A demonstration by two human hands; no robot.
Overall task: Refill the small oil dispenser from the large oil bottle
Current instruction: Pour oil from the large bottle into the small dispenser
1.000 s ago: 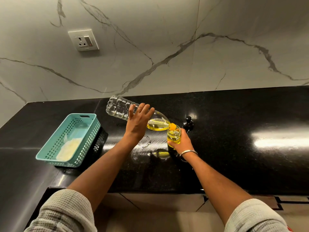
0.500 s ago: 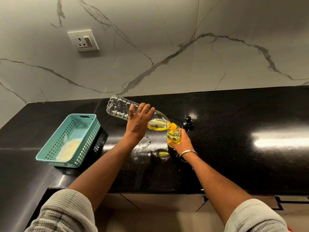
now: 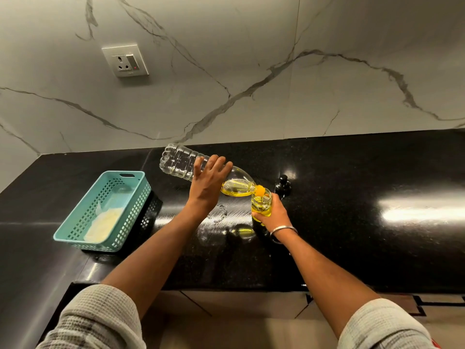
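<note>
The left hand (image 3: 208, 182) grips the big bottle (image 3: 201, 170) round its middle, fingers spread over the top of the clear ribbed wall. The bottle is tipped well past level, its base up and to the left toward the wall, its neck down and to the right. What oil remains has pooled yellow in the shoulder by the neck; the rest of the bottle looks drained. The orange mouth (image 3: 260, 190) sits right at the rim of the dispenser (image 3: 262, 204), touching it or nearly so, and a thin run of oil seems to drop into the opening, though the glare makes that hard to be sure of.

The right hand (image 3: 273, 215) is wrapped round the dispenser from the near side, thumb at its lower left, holding it upright on or just above the black table (image 3: 352, 248). The little glass jar is yellow with oil for most of its height. A metal bangle (image 3: 283, 229) rings the right wrist.

Just behind the dispenser, to the right, a small black pump top (image 3: 283, 183) stands on the table, apart from the jar. Well to the left sits a teal basket (image 3: 105, 210) with something pale lying in its bottom, partly over a black basket (image 3: 151, 212). On the marble wall above, a socket (image 3: 125, 59) shows a red light. Grey checked sleeves (image 3: 100, 321) are pushed up past both elbows.
</note>
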